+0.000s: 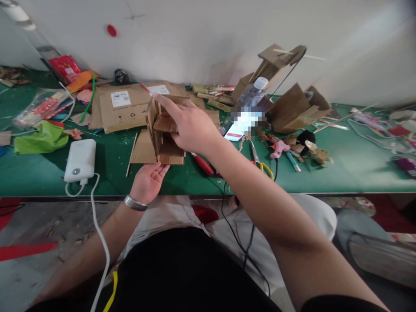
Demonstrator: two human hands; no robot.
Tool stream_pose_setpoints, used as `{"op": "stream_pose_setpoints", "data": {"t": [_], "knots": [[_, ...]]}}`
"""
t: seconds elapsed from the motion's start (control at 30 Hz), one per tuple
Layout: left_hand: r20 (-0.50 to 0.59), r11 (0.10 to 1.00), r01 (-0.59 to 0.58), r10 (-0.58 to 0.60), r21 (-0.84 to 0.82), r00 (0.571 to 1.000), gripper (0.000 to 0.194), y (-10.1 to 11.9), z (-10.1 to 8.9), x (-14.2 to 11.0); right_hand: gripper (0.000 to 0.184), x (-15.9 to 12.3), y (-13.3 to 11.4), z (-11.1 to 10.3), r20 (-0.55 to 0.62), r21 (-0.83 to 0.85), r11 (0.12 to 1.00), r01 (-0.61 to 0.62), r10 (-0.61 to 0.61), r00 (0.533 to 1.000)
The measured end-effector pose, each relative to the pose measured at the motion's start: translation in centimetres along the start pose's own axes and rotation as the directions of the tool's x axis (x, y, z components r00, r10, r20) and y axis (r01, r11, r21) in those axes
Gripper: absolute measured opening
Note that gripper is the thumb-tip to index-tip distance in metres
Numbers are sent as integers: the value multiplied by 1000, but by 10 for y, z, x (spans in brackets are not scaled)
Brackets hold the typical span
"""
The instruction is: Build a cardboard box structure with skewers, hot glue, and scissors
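A small open-sided cardboard box (pixel 171 148) with inner partitions is held up over the front of the green table. From above, my right hand (pixel 195 125) grips it, with the index finger stretched along the top edge and the other fingers curled over its right side; the thumb's contact is partly hidden. Below it, my left hand (pixel 147 182) is turned palm up, its fingers against the underside and partly covered by the box. A flat cardboard piece (pixel 143 149) and a thin wooden stick (pixel 131 156) lie just left of the box.
On the green table (pixel 110 173) are a cabled white power bank (pixel 80 160), a red-handled tool (pixel 203 165), yellow-handled scissors (pixel 266 170), a pink glue gun (pixel 279 148), a lit phone (pixel 240 128) and a plastic bottle (pixel 251 94). Behind stands a cardboard model (pixel 292 108); flat cardboard (pixel 123 115) lies left.
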State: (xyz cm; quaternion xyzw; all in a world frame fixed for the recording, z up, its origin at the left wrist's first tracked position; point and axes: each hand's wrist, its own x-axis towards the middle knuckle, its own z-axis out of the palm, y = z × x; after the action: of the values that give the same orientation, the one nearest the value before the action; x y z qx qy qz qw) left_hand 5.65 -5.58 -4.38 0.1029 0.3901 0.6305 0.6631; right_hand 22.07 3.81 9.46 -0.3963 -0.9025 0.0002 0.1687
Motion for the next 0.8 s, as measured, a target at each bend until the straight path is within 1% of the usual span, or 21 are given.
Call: {"op": "stream_pose_setpoints", "data": {"t": [0.13, 0.33, 0.5, 0.63, 0.73, 0.8], "knots": [[24, 1000, -6, 6, -5, 1000, 17, -1, -2, 0, 89, -1, -2, 3, -18, 3, 1000, -7, 7, 1000], [28, 1000, -14, 14, -12, 1000, 17, -1, -2, -1, 86, -1, -2, 6, -49, 2, 1000, 10, -10, 999], [38, 1000, 1, 0, -15, 999, 15, 0, -3, 0, 88, -1, -2, 7, -42, -7, 1000, 4, -4, 999], [47, 1000, -8, 9, -14, 999, 15, -1, -6, 1, 87, -2, -2, 1, -47, -21, 1000, -11, 10, 999], [75, 998, -58, 56, 20, 996, 17, -4, -8, 1, 85, 1, 5, -10, -32, -31, 998, -58, 57, 998], [111, 992, -115, 108, 60, 988, 23, -6, -8, -1, 82, 3, 14, -18, -27, -9, 997, -78, 77, 997]]}}
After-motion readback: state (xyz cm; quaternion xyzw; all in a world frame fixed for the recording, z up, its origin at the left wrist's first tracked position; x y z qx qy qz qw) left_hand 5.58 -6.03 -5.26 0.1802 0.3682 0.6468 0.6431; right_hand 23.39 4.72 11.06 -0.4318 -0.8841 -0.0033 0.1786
